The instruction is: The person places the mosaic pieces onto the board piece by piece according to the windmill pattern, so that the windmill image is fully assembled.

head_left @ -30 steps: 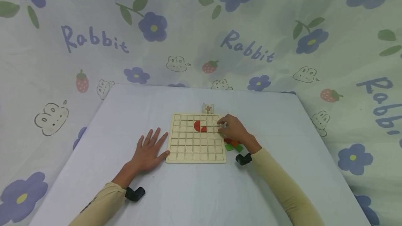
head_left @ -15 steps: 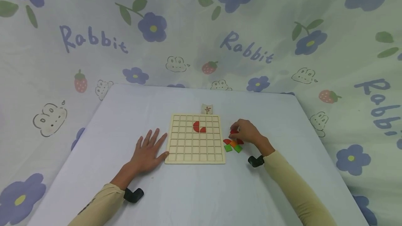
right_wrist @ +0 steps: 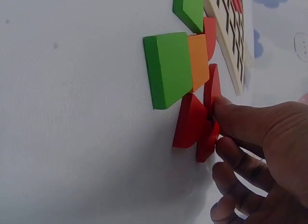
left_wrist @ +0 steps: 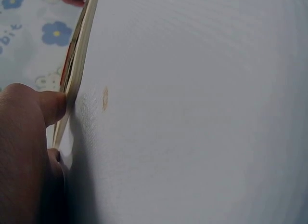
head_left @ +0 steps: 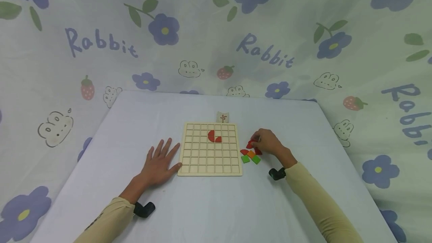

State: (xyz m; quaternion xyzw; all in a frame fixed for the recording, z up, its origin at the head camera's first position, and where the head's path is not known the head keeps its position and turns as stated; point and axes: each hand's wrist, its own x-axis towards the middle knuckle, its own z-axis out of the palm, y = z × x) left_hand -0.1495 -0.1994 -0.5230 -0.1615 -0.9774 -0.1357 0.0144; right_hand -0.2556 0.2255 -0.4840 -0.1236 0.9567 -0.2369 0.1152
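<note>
From where I stand, pale curtains [head_left: 202, 6] printed with violet-blue flowers [head_left: 164, 30], red strawberries [head_left: 87, 90], rabbit faces [head_left: 55, 128] and "Rabbit" lettering [head_left: 99, 39] hang behind and beside a white-covered table [head_left: 162, 111], in soft, diffuse light.

White cloth-covered table [head_left: 209, 205]: square pale-wood gridded board [head_left: 206, 153] against the left hand [head_left: 158, 166]; red quarter-round pieces [head_left: 244, 152], orange square [head_left: 251, 154], green squares [head_left: 245, 159] at the right hand [head_left: 269, 142].

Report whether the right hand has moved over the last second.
Yes: the right hand has moved rightward, away from the grid board, to the red pieces.
</note>
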